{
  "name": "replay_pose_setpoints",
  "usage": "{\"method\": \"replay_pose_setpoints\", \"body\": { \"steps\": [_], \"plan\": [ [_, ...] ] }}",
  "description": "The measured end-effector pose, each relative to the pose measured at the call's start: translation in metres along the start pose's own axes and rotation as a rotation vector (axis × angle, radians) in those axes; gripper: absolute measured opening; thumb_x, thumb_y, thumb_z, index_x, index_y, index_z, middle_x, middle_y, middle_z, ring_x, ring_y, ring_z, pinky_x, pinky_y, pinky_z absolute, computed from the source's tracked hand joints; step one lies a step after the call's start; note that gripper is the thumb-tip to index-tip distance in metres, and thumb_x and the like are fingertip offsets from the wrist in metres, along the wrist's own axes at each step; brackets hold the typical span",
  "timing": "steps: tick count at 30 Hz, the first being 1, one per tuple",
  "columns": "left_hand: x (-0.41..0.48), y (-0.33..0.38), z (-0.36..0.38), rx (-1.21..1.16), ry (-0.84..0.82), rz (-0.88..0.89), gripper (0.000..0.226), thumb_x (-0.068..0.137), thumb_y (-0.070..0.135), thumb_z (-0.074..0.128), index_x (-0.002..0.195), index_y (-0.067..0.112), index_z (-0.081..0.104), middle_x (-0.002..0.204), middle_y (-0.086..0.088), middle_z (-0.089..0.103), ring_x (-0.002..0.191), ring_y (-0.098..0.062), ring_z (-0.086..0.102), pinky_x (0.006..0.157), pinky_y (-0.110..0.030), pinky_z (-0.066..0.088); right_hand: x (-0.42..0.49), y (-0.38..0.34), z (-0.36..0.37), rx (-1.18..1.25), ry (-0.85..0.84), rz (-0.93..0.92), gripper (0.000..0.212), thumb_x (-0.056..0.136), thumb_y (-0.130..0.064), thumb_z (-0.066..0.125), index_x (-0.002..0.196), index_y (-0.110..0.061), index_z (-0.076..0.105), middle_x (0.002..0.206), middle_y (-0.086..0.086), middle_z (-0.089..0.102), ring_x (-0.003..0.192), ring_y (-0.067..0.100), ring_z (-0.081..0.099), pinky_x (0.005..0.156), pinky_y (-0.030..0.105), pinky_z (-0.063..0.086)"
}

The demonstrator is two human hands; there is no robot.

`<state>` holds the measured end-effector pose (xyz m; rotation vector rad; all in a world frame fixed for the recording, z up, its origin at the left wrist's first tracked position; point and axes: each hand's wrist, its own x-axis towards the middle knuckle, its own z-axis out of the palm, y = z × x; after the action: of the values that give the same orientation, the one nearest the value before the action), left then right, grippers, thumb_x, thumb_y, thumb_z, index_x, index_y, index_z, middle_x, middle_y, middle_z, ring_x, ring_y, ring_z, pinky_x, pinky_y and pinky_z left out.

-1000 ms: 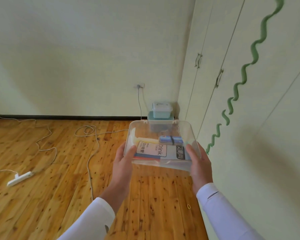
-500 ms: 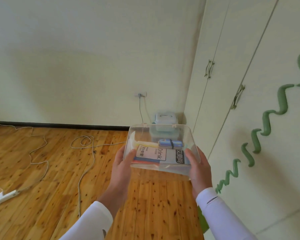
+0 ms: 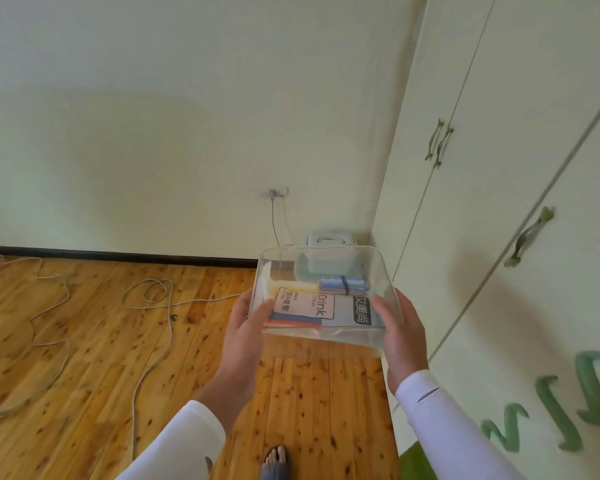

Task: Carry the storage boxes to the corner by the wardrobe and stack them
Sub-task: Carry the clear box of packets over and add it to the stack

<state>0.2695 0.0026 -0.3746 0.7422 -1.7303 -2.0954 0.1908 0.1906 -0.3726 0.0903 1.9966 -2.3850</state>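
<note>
Left hand [image 3: 248, 327] and right hand [image 3: 400, 329] clamp our clear lidded plastic box [image 3: 323, 292]; the white floor cable [image 3: 153, 344] may trip us, spilling it

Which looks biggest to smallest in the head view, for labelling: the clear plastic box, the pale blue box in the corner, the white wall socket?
1. Clear plastic box, though nearness to the camera inflates it.
2. Pale blue box, partly hidden behind it.
3. White wall socket.
</note>
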Motion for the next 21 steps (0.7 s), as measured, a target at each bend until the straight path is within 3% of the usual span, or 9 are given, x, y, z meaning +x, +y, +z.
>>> {"method": "replay_pose_setpoints", "body": {
  "steps": [5, 16, 21],
  "plan": [
    [0.092, 0.008, 0.02, -0.02, -0.052, -0.015, 0.035, 0.095, 0.034, 0.058, 0.128, 0.041, 0.05, 0.107, 0.007, 0.07, 0.102, -0.015, 0.067, 0.085, -0.036, 0.056, 0.08, 0.005, 0.033, -0.034, 0.037, -0.007, 0.026, 0.088, -0.029, 0.063, 0.113, -0.034, 0.063, 0.096, -0.013, 0.069, 0.085, 0.002, 0.065, 0.064, 0.021, 0.049],
    [0.253, 0.036, 0.04, -0.002, -0.133, -0.042, 0.035, 0.095, 0.03, 0.058, 0.128, 0.04, 0.05, 0.102, 0.01, 0.071, 0.085, 0.0, 0.068, 0.055, -0.014, 0.053, 0.205, 0.01, 0.101, -0.065, 0.082, -0.004, 0.023, 0.089, -0.025, 0.062, 0.109, -0.036, 0.061, 0.092, -0.014, 0.069, 0.082, 0.0, 0.066, 0.058, 0.017, 0.051],
    [0.303, 0.04, 0.057, -0.015, -0.133, -0.063, 0.037, 0.095, 0.026, 0.059, 0.129, 0.037, 0.05, 0.108, 0.004, 0.069, 0.083, 0.001, 0.068, 0.054, -0.012, 0.052, 0.255, 0.009, 0.117, -0.073, 0.098, 0.015, 0.024, 0.089, -0.022, 0.062, 0.107, -0.038, 0.06, 0.091, -0.014, 0.07, 0.082, 0.001, 0.067, 0.056, 0.016, 0.052]
  ]
}}
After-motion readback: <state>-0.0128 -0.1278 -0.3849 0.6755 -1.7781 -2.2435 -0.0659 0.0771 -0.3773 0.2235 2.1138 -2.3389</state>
